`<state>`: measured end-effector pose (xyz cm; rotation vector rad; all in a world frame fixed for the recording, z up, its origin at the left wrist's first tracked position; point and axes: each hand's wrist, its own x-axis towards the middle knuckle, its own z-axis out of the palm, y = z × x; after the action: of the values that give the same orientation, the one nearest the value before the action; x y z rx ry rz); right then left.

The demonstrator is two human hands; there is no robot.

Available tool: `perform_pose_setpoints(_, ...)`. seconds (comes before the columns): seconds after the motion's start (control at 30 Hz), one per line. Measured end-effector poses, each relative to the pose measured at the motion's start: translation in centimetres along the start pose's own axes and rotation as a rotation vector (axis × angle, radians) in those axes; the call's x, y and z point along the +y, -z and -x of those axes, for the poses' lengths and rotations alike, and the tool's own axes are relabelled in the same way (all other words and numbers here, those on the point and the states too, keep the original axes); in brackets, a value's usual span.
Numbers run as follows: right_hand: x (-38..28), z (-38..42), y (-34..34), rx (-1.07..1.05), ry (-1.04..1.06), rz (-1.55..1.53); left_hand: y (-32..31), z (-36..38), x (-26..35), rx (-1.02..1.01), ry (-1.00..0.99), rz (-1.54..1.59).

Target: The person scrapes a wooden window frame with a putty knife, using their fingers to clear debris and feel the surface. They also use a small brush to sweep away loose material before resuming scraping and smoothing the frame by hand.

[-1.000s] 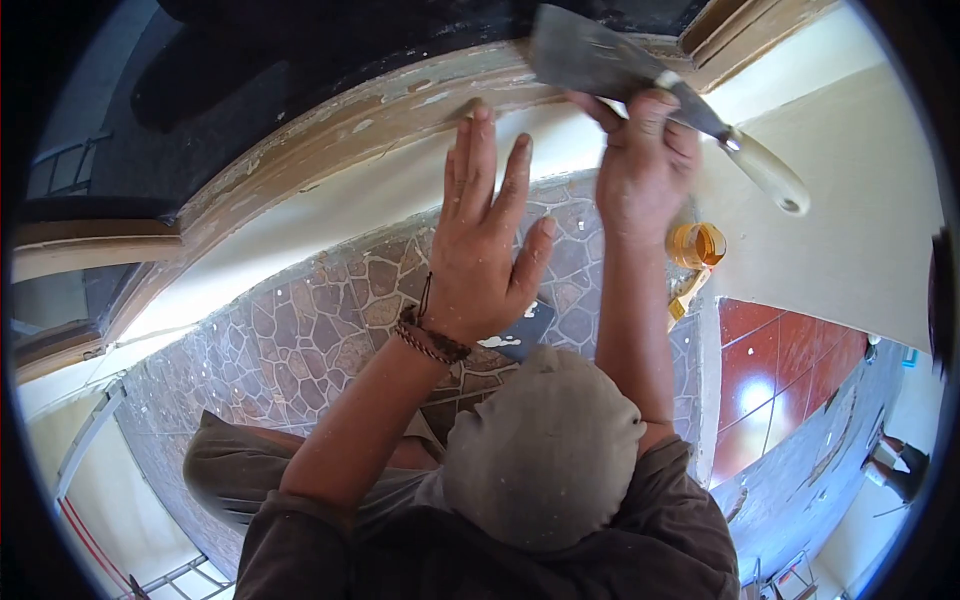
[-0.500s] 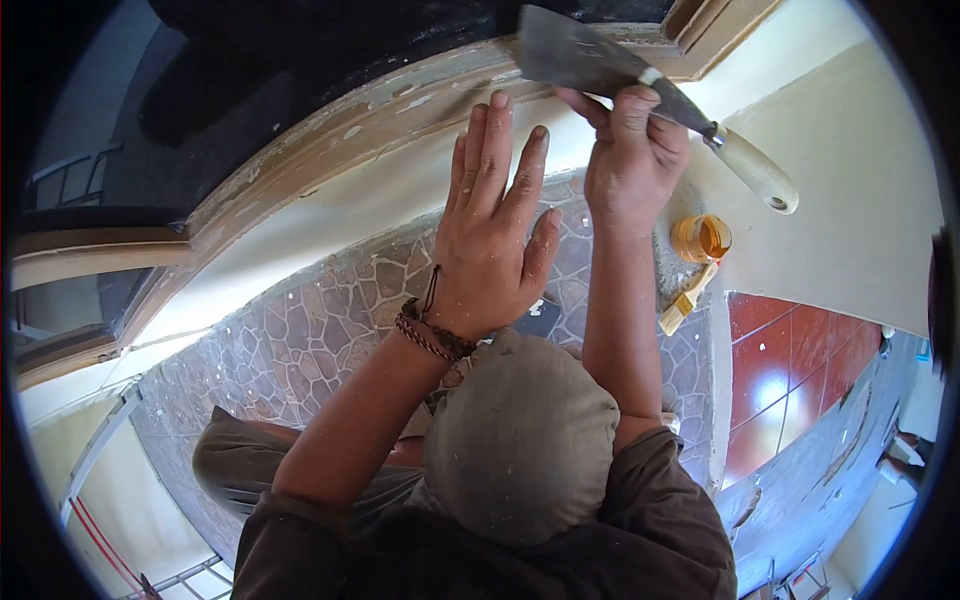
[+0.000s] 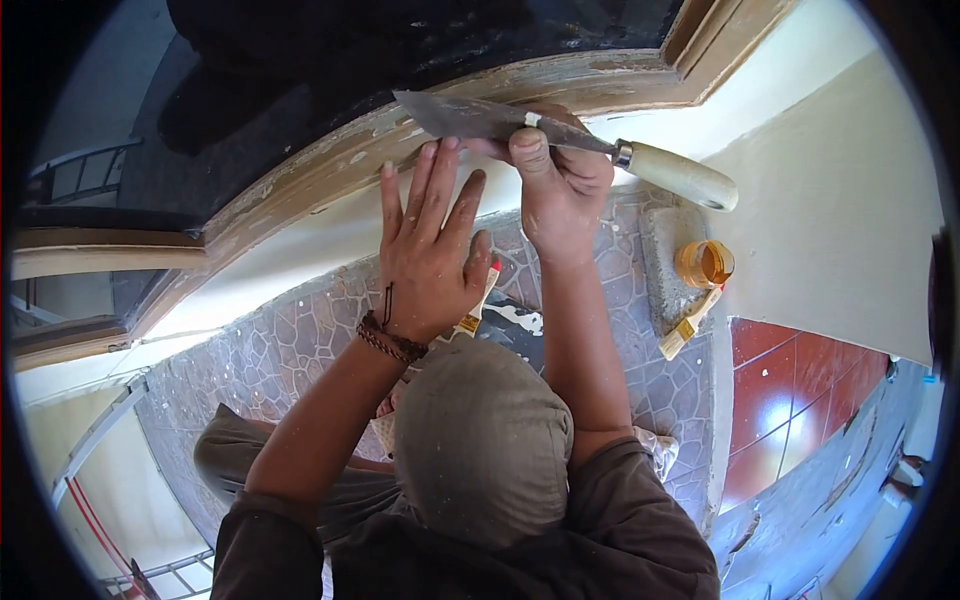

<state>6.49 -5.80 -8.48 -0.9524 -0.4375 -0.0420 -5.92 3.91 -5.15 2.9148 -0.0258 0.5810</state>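
Observation:
My right hand [image 3: 565,195] is closed on a putty knife [image 3: 465,118], gripping it by the metal blade, thumb on top. Its pale handle points to the right, past my fist. A small whitish dab sits on the blade near my thumb. The blade's wide end overlaps the worn wooden window frame [image 3: 310,165]. My left hand [image 3: 430,260] is open, fingers stretched up toward the frame, with the fingertips just below the blade. Pale patches and scuffs mark the wood.
A jar of orange-brown liquid [image 3: 700,264] stands at right on a grey slab [image 3: 665,250], a paintbrush [image 3: 690,325] beside it. Another brush [image 3: 480,305] and a dark board with white smears [image 3: 515,320] lie below my hands. Dark glass [image 3: 400,60] is above the frame.
My right hand has moved left and slightly down with the putty knife, its blade now flatter. My left hand has shifted left and down. The smeared board and second brush have come into view.

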Motion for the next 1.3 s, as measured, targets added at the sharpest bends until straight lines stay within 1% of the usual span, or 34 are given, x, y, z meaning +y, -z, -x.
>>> perform_pose_setpoints(0.07, 0.1, -0.3, 1.1, 0.024, 0.087, 0.122, 0.0, 0.6, -0.7, 0.025, 0.023, -0.007)
perform_pose_setpoints(0.1, -1.9, -0.8, 1.2, 0.077, -0.006, -0.116, 0.1, 0.9, -1.0, 0.045, 0.026, -0.009)
perform_pose_setpoints(0.13, -2.5, -1.2, 1.3, 0.113, 0.057, -0.166, 0.2, 1.1, -1.3, 0.07, 0.029, -0.012)
perform_pose_setpoints(0.17, -2.2, -0.9, 0.9, 0.103, 0.027, -0.132, 0.0, 1.1, -1.4, 0.073, 0.031, -0.013)
perform_pose_setpoints(0.2, -1.7, -0.3, 0.6, 0.099, -0.004, -0.095, -0.3, 1.1, -1.2, 0.119, 0.037, 0.021)
perform_pose_setpoints(0.23, -1.0, 0.3, -0.2, 0.019, 0.037, 0.285, -0.5, 1.0, -1.0, 0.165, 0.039, 0.055)
perform_pose_setpoints(0.27, -0.4, 0.8, -1.2, -0.127, 0.142, 0.212, -0.5, 0.9, -0.7, 0.163, 0.032, 0.059)
perform_pose_setpoints(0.33, -1.5, 1.0, -0.8, -0.044, 0.009, 0.114, -0.2, 0.6, -0.3, 0.266, 0.01, 0.094)
perform_pose_setpoints(0.37, -2.3, 0.3, 0.2, 0.031, 0.026, 0.002, -0.1, 0.3, -0.4, 0.273, 0.012, 0.099)
perform_pose_setpoints(0.4, -3.3, -0.5, 1.4, 0.106, 0.043, -0.112, 0.1, 0.0, -0.7, 0.336, -0.017, 0.101)
perform_pose_setpoints(0.43, -4.4, -1.2, 2.1, 0.228, 0.086, -0.044, 0.3, -0.5, -1.0, 0.4, -0.045, 0.101)
perform_pose_setpoints(0.47, -5.7, -1.5, 3.2, 0.252, 0.099, 0.07, 0.5, -1.2, -1.1, 0.407, -0.04, 0.104)
perform_pose_setpoints(0.5, -6.5, -1.8, 4.2, 0.291, 0.11, 0.136, 0.8, -2.1, -1.0, 0.342, -0.056, 0.041)
perform_pose_setpoints(0.53, -7.4, -2.2, 4.3, 0.306, 0.121, 0.161, 0.9, -2.8, -0.7, 0.277, -0.073, -0.021)
perform_pose_setpoints(0.57, -8.4, -2.3, 4.1, 0.294, 0.098, 0.241, 0.9, -3.2, -0.3, 0.255, -0.079, -0.099)
perform_pose_setpoints(0.6, -9.6, -2.6, 3.5, 0.283, 0.075, 0.321, 1.3, -3.4, -0.3, 0.257, -0.077, -0.096)
perform_pose_setpoints(0.63, -10.4, -3.0, 3.0, 0.281, 0.075, 0.326, 1.7, -3.6, -0.3, 0.224, -0.057, -0.101)
perform_pose_setpoints(0.7, -11.3, -3.7, 2.2, 0.193, 0.019, 0.384, 2.3, -3.7, -0.5, 0.194, -0.037, -0.1)
perform_pose_setpoints(0.73, -11.2, -3.9, 1.8, 0.192, 0.022, 0.388, 2.7, -3.6, -0.8, 0.181, -0.048, -0.135)
perform_pose_setpoints(0.8, -10.4, -4.2, 0.6, 0.224, -0.035, 0.469, 3.5, -3.3, -1.7, 0.152, -0.072, -0.207)
perform_pose_setpoints(0.83, -9.5, -4.3, 0.0, 0.279, 0.006, 0.463, 3.9, -3.1, -2.0, 0.162, -0.074, -0.22)
perform_pose_setpoints(0.87, -9.2, -4.1, -0.6, 0.277, 0.009, 0.464, 4.1, -2.9, -2.3, 0.166, -0.073, -0.219)
perform_pose_setpoints(0.93, -8.6, -3.5, -1.9, 0.301, -0.096, 0.482, 4.4, -2.2, -3.0, 0.209, 0.004, -0.221)
perform_pose_setpoints(1.0, -7.7, -2.2, -4.6, 0.255, -0.081, 0.525, 4.5, -1.6, -3.8, 0.219, 0.006, -0.24)
perform_pose_setpoints(1.07, -7.3, -1.7, -5.6, 0.193, -0.036, 0.489, 4.4, -1.0, -4.6, 0.28, 0.014, -0.311)
perform_pose_setpoints(1.13, -7.8, -2.3, -4.0, 0.218, -0.099, 0.403, 4.6, 0.0, -5.5, 0.279, 0.021, -0.329)
perform_pose_setpoints(1.17, -8.0, -2.4, -3.6, 0.167, -0.053, 0.341, 4.8, 0.4, -5.9, 0.284, 0.029, -0.345)
perform_pose_setpoints(1.2, -7.2, -1.9, -3.8, 0.162, -0.057, 0.338, 4.7, 0.5, -6.0, 0.283, 0.034, -0.349)
perform_pose_setpoints(1.27, -5.2, 0.3, -4.8, 0.059, 0.056, 0.695, 4.2, 0.3, -5.4, 0.331, 0.065, -0.276)
perform_pose_setpoints(1.3, -5.9, 1.1, -7.2, 0.046, 0.09, 0.578, 4.2, 0.1, -5.2, 0.33, 0.065, -0.273)
